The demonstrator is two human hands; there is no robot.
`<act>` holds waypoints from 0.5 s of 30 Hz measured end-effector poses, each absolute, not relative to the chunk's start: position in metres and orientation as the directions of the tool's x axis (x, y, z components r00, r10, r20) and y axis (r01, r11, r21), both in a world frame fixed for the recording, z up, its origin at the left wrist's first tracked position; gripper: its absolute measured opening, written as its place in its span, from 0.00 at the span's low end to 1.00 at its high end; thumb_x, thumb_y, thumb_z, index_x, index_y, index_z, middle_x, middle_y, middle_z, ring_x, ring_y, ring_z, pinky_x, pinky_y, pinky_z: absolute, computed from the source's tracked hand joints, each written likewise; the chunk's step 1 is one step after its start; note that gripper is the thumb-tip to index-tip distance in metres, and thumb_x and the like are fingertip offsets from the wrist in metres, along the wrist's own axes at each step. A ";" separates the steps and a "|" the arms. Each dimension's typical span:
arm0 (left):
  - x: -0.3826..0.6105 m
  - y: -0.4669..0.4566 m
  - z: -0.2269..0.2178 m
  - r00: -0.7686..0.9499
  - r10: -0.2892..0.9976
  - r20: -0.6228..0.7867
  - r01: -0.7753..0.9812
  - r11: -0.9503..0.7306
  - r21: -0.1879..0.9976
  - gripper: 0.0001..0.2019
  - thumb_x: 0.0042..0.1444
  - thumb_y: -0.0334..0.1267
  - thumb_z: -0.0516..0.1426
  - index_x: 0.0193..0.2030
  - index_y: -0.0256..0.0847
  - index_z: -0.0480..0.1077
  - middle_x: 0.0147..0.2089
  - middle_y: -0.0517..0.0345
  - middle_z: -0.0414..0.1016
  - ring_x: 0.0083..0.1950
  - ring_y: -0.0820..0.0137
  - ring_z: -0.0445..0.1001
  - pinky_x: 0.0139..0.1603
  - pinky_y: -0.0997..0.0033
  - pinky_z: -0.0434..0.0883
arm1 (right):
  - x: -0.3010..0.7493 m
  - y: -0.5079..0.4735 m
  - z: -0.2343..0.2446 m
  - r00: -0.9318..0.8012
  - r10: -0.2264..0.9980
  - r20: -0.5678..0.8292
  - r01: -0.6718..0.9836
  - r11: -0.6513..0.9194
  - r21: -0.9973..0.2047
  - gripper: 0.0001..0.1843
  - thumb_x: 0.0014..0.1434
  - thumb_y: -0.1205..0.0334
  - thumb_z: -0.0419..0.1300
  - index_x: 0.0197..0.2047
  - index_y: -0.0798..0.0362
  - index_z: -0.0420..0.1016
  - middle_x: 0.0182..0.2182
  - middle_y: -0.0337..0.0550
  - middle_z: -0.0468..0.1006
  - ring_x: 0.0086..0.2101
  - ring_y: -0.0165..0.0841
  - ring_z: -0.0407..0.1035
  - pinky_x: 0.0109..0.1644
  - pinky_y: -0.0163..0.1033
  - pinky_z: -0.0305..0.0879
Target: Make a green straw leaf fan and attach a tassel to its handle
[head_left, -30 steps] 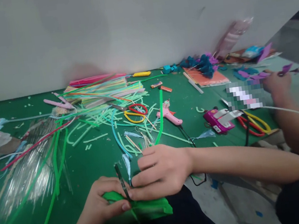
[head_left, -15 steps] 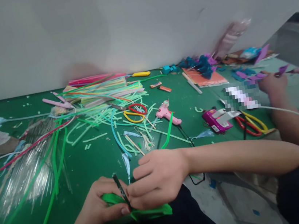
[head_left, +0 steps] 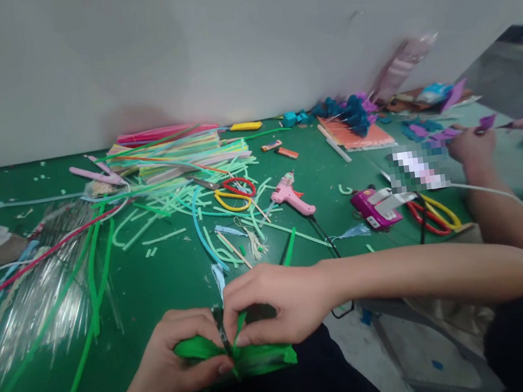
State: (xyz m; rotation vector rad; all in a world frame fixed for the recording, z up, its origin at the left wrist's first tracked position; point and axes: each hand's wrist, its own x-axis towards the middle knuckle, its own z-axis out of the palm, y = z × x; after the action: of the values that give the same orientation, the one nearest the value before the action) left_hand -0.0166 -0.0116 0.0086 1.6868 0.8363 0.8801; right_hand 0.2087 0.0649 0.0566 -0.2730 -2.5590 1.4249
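At the near edge of the green table (head_left: 167,285), my left hand (head_left: 177,361) is closed around a bright green folded bundle (head_left: 263,358) and pinches it at the middle. My right hand (head_left: 275,303) is closed too, its fingertips pinching a thin dark tie (head_left: 222,333) that stands up from the bundle's middle. A long green strip (head_left: 290,247) runs out from under my right hand across the table.
Several coloured straws (head_left: 179,155) and cut pieces litter the table, with red and yellow scissors (head_left: 235,194), a pink glue gun (head_left: 293,195), a magenta glue gun (head_left: 376,206) and clear wrappers (head_left: 39,302). At the right, another person's hand (head_left: 471,146) holds a purple piece.
My right hand has drawn the green strip in toward me, so less of it lies on the table. Both hands have shifted slightly lower on the bundle.
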 end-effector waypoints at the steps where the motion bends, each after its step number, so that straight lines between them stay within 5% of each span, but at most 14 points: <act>1: -0.016 -0.012 0.011 0.502 0.848 0.169 0.125 -0.265 0.956 0.03 0.54 0.35 0.67 0.33 0.41 0.77 0.29 0.58 0.81 0.30 0.70 0.79 0.33 0.75 0.73 | 0.209 0.066 0.056 -0.962 0.269 0.032 0.101 0.465 -0.879 0.06 0.63 0.66 0.62 0.42 0.59 0.78 0.34 0.41 0.77 0.32 0.27 0.68 0.37 0.31 0.65; 5: -0.012 -0.015 0.022 0.533 0.813 0.235 0.208 -0.395 0.895 0.09 0.54 0.27 0.65 0.38 0.44 0.75 0.32 0.62 0.81 0.33 0.73 0.80 0.36 0.78 0.73 | 0.207 0.072 0.056 -0.949 0.241 -0.206 0.274 0.296 -0.915 0.10 0.64 0.61 0.63 0.44 0.59 0.79 0.26 0.34 0.72 0.25 0.24 0.62 0.30 0.29 0.59; 11: -0.006 -0.018 0.033 0.519 0.800 0.302 0.353 -0.522 0.777 0.09 0.53 0.29 0.65 0.37 0.46 0.73 0.33 0.64 0.82 0.33 0.73 0.81 0.36 0.79 0.74 | 0.196 0.080 0.085 -0.978 0.096 -0.185 0.206 0.561 -0.802 0.08 0.62 0.70 0.59 0.42 0.61 0.78 0.34 0.43 0.79 0.33 0.29 0.67 0.39 0.33 0.62; 15: -0.002 -0.020 0.037 0.494 0.809 0.319 0.441 -0.549 0.710 0.04 0.55 0.33 0.65 0.37 0.46 0.75 0.32 0.61 0.83 0.32 0.70 0.82 0.31 0.78 0.75 | 0.188 0.085 0.099 -0.930 0.084 -0.357 0.336 0.585 -0.738 0.05 0.58 0.70 0.59 0.36 0.57 0.78 0.28 0.38 0.76 0.28 0.28 0.64 0.32 0.33 0.61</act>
State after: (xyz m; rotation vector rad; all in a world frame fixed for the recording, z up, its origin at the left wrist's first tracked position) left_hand -0.0022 -0.0200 0.0373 2.1888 1.0242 0.8761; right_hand 0.1875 0.0854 0.0991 -0.4133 -3.0445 1.5232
